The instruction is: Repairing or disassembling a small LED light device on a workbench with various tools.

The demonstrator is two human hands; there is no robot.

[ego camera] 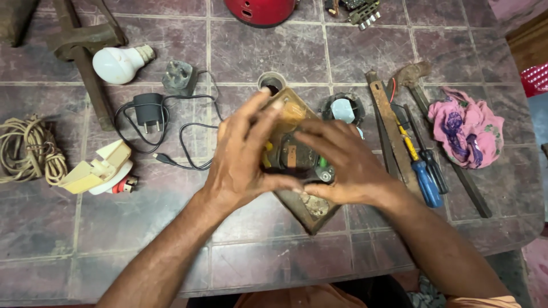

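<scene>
From the head camera, both hands covered most of a wooden board (297, 202) lying cornerwise at the middle of the table (365, 51), so the dark round part and the yellow and green bits mounted on it were hard to make out. At the top edge a red dome (260, 10) and a metal piece (365, 11) were cut off. The left hand (242, 162) lay over the board's left side, fingers spread and half curled, thumb pressed to the board's lower middle. The right hand (345, 165) cupped the right side, fingers bent onto the dark part; whether either truly gripped could not be told. The table had a dull purple tile pattern, with a white bulb (117, 64), a black charger (149, 111), a coiled rope (25, 151), a file (391, 128), a blue screwdriver (425, 179) and a pink cloth (465, 128) about.
</scene>
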